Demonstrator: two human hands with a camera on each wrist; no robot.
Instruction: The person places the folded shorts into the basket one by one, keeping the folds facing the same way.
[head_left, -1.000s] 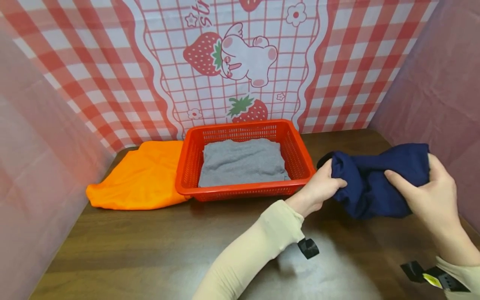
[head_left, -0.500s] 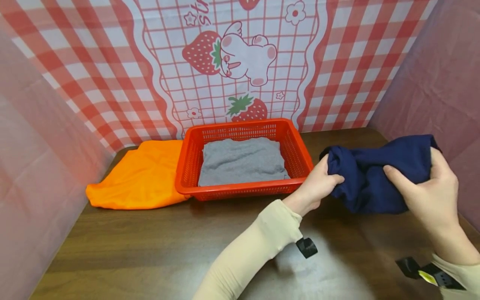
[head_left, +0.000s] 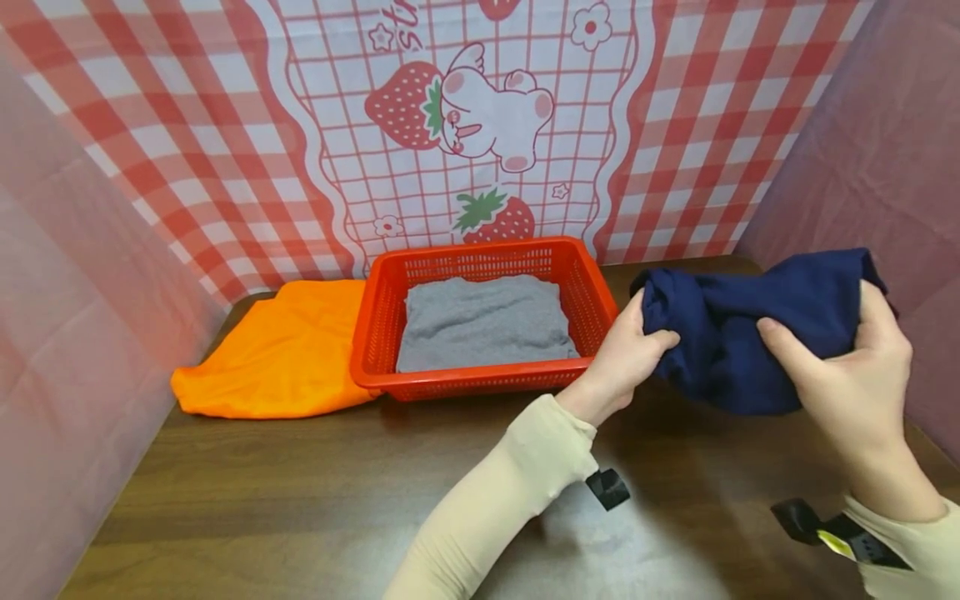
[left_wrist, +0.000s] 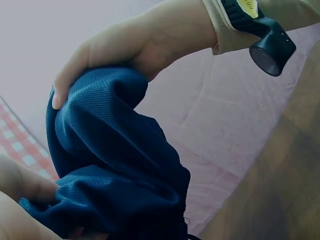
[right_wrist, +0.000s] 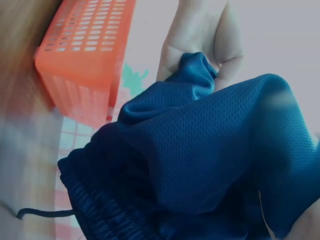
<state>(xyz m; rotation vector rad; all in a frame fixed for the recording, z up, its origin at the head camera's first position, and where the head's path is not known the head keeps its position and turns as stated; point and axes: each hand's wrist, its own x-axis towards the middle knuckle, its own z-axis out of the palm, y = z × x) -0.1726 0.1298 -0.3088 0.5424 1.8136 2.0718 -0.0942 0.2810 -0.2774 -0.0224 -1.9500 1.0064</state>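
Navy mesh shorts (head_left: 757,333) hang bunched between both hands, raised over the right side of the table. My left hand (head_left: 618,354) pinches one end, thumb on the near face. At the other end my right hand (head_left: 862,375) grips the cloth with the thumb in front and the fingers behind. A gathered elastic waistband (right_wrist: 107,195) and a dark drawstring (right_wrist: 47,213) show in the right wrist view. In the left wrist view the right hand (left_wrist: 130,45) bends over the top of the shorts (left_wrist: 115,135).
A red perforated basket (head_left: 480,379) stands against the checked backdrop, left of the shorts, with a folded grey cloth (head_left: 487,325) inside. Orange fabric (head_left: 285,358) lies flat at the basket's left. Pink cloth walls (head_left: 892,167) bound both sides of the wooden table (head_left: 300,500).
Both hands have lifted the shorts higher and shifted them slightly left, with the grip kept at both ends. The basket, grey cloth and orange fabric have stayed put.
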